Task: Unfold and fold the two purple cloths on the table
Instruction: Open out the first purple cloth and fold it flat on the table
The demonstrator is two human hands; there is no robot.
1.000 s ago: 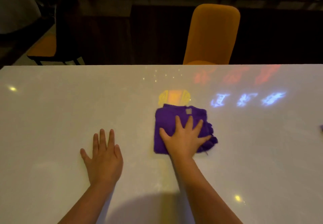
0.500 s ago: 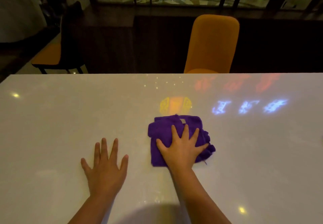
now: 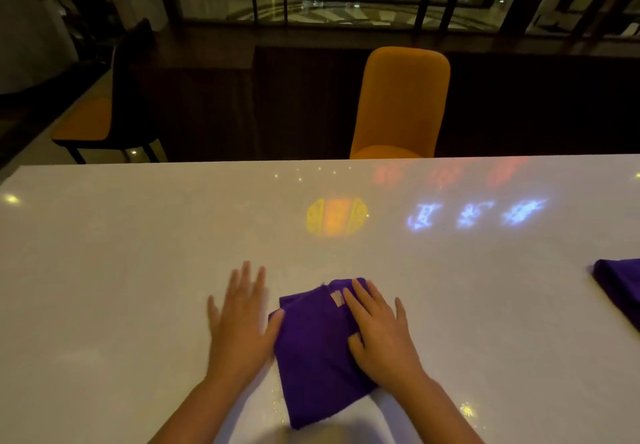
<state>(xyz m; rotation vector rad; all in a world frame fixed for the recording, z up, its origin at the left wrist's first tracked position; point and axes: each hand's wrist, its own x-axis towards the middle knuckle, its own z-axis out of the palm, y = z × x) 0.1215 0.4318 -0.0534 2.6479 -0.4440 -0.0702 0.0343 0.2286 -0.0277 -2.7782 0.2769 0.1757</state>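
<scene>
- A folded purple cloth (image 3: pixel 318 350) lies on the white table (image 3: pixel 104 270), close to the near edge and between the two hands; a small pale tag (image 3: pixel 337 298) shows near its far edge.
- The right hand (image 3: pixel 377 333) lies flat and open on the cloth's right side, fingers spread, pinning it and gripping nothing.
- The left hand (image 3: pixel 239 319) is open too, flat just beside the cloth's left edge, its thumb touching that edge; it is blurred, so whether it presses the table I cannot tell.
- My reading: this cloth is a folded packet being pressed or squared, either finished or about to be opened.
- Next would call for pinching a free corner, or turning to the second cloth (image 3: pixel 620 288), well apart at the right.
- The second cloth is cut off by the frame edge, so its fold is unclear.
- The dim light hides the layers of the near cloth.
</scene>
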